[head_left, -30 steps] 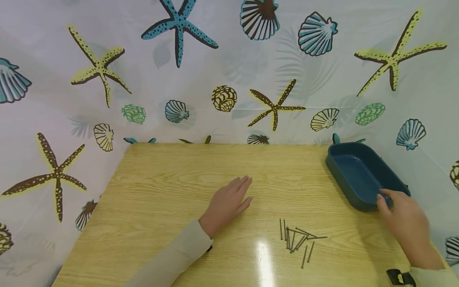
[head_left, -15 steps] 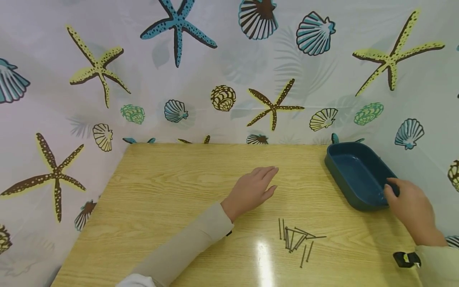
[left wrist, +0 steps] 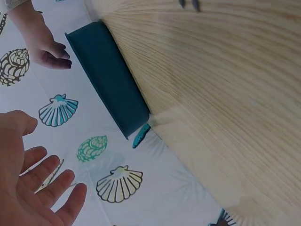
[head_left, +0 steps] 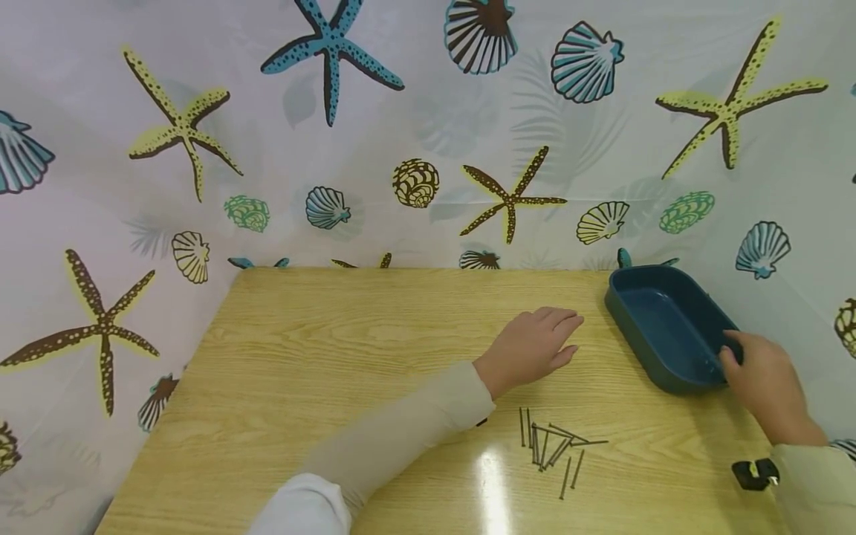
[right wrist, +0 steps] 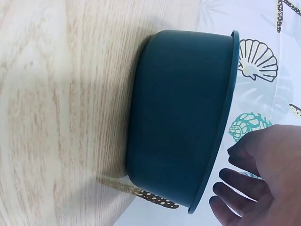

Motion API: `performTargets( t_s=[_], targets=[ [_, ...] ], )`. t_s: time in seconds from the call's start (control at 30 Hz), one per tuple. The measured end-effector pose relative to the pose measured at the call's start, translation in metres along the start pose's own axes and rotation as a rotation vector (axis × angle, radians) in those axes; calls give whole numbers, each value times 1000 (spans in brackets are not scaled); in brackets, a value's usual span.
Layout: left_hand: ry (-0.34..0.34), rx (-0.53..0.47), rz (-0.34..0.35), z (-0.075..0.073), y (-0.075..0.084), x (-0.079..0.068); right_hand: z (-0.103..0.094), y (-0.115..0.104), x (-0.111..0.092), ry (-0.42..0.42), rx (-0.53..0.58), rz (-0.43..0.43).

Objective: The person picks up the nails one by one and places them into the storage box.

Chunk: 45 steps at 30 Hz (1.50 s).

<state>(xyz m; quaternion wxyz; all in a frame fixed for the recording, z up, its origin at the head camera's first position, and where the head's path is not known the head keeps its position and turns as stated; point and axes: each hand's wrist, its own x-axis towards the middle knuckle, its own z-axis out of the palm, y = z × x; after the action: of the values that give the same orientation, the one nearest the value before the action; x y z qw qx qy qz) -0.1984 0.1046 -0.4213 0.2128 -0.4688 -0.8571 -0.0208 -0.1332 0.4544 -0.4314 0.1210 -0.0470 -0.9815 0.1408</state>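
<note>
A dark blue rectangular bin point(head_left: 675, 327) stands at the right end of the table, its inside bare. My right hand point(head_left: 769, 383) hovers by the bin's near right corner. The right wrist view shows its fingers point(right wrist: 240, 186) loosely bent beside the rim, with a gap between them and the bin point(right wrist: 181, 113). My left hand point(head_left: 531, 349) is over the table, left of the bin, fingers fairly straight and holding nothing. Several thin nails point(head_left: 555, 446) lie in a loose pile on the tabletop, nearer me than the left hand.
The pale wood table point(head_left: 321, 357) bears the nails and the bin. A white cloth point(head_left: 401, 126) printed with starfish and shells hangs behind it and along both sides, close to the bin's right side.
My left hand has moved right across the table toward the bin. My right hand has shifted slightly up and right, off the bin's near edge. Bin and nails stay put.
</note>
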Motion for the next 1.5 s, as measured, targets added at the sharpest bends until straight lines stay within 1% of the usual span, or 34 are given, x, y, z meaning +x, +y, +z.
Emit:
performTargets(
  t_s=[0.17, 0.3, 0.47, 0.53, 0.63, 0.7, 0.77, 0.87, 0.93, 1.1, 1.2, 1.27, 1.37, 1.43, 1.5],
  targets=[
    [-77, -40, 53, 5, 27, 25, 3, 9, 6, -11, -21, 25],
    [-142, -72, 85, 11, 47, 39, 8, 16, 10, -13, -34, 16],
    [-251, -142, 74, 18, 66, 52, 13, 21, 12, -27, -66, -3],
    [-278, -160, 74, 19, 71, 56, 14, 24, 12, -26, -76, -2],
    [-275, -161, 83, 22, 77, 60, 16, 27, 13, -5, -85, -1],
    [-294, -164, 75, 25, 82, 62, 17, 29, 13, 12, -85, -3],
    [-341, -178, 52, 29, 87, 64, 18, 30, 14, 43, -73, -19],
    [-438, -210, 13, 35, 94, 67, 19, 31, 15, 77, -59, -41],
    [-476, -211, -3, 38, 99, 69, 19, 32, 16, 89, -51, -51],
    [-500, -188, -16, 45, 107, 74, 18, 33, 17, 85, -51, -31],
    [-509, -190, -14, 46, 108, 76, 19, 35, 16, 99, -53, -24],
    [-503, -180, -5, 47, 107, 77, 19, 36, 14, 110, -54, -27],
    [-475, -144, 13, 50, 104, 79, 20, 38, 12, 125, -41, -38],
    [-442, -113, 28, 53, 102, 81, 20, 38, 11, 122, -30, -32],
    [-390, -88, 48, 56, 101, 83, 20, 39, 9, 118, -23, -17]
  ],
)
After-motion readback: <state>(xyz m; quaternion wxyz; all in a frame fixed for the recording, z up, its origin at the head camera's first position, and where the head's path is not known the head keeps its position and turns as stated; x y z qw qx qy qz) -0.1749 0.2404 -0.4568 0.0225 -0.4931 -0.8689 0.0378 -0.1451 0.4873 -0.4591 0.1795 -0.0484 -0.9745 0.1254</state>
